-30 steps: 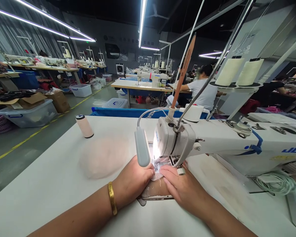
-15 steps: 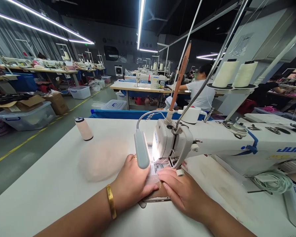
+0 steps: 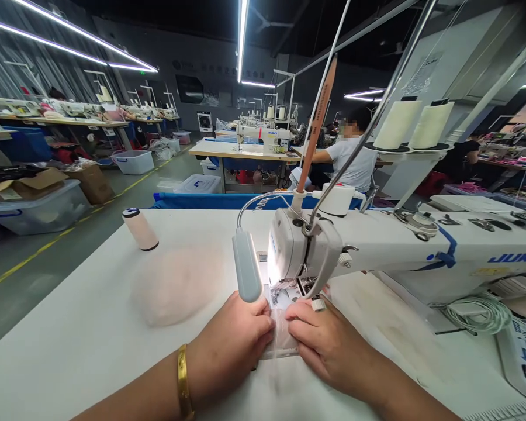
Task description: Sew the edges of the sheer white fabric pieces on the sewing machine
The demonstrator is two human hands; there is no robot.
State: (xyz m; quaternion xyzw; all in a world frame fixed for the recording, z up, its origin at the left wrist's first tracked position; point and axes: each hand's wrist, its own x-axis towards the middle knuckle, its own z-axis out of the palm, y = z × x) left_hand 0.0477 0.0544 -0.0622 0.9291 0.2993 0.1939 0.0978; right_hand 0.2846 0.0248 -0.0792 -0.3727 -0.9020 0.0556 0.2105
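Sheer pale fabric (image 3: 281,333) lies on the plate in front of the lit needle area of the white sewing machine (image 3: 289,245). On its left side my left hand (image 3: 239,327), below a gold bangle, pinches the fabric edge with curled fingers. From the right my right hand (image 3: 324,336) grips the same fabric, its fingertips close to the presser foot (image 3: 277,295). A grey lamp (image 3: 247,266) hangs just above my left hand and hides part of it. The needle tip is too small to make out.
A peach thread cone (image 3: 140,229) stands at the back left of the white table (image 3: 92,327). A blurred pale fabric heap (image 3: 175,283) lies left of the machine, with more sheer fabric on the right. A person in a white shirt (image 3: 355,161) sits beyond.
My left hand has drawn its fingers and thumb in from a flatter pose. My right fingers have curled more. The fabric between them is now gathered upward, and the view has shifted slightly.
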